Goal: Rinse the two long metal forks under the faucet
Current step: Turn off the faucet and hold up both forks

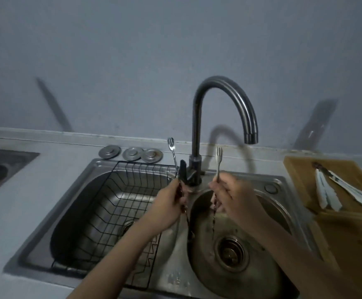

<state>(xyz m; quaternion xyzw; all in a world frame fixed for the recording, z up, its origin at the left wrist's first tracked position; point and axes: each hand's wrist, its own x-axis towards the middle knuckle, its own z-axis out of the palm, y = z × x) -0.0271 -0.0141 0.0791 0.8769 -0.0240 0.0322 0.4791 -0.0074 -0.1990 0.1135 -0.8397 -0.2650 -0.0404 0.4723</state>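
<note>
Head view: left hand (pixel 169 201) clenched around a fork (pixel 172 152), prongs up, beside the faucet (pixel 199 134) handle. Right hand (pixel 229 196) pinched around the second fork (pixel 218 160), prongs up, handle hanging over the round sink (pixel 268 212). Both forks short of the spout. Wire basket (pixel 119 203) in left basin.
</note>
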